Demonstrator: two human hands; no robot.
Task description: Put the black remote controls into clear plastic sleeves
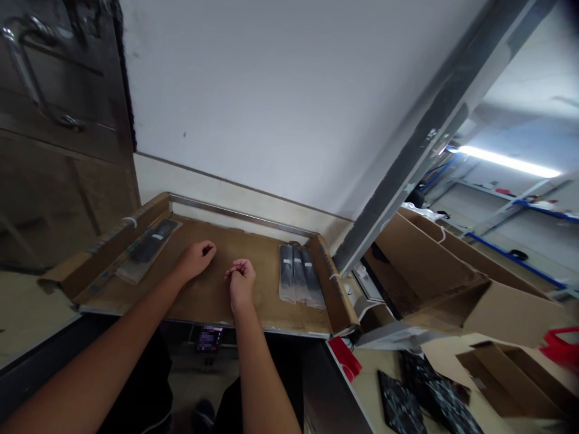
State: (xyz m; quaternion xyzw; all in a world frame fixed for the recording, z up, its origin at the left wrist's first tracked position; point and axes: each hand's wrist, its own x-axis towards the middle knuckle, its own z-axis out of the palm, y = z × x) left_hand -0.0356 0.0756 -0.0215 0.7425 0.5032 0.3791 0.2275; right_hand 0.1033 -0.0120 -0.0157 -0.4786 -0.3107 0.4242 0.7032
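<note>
Above the middle of a cardboard-lined work surface (221, 241), my left hand (196, 259) is curled into a loose fist, and no object shows in it. My right hand (241, 280) is a short way to its right, fingers bent in towards the palm and likewise showing nothing held. The two hands are apart. Left of them lies a clear plastic sleeve with a dark item inside (151, 244), bearing a small white label. Several similar dark items in clear sleeves (297, 271) lie side by side at the right end.
Folded cardboard walls (332, 280) edge the surface's ends. Behind it rises a white wall (271, 108); a metal door handle (31, 72) is at upper left. Open cardboard boxes (425, 277) stand at right, with dark patterned bags (429, 392) lower down. A lit screen (208, 339) shows below the front edge.
</note>
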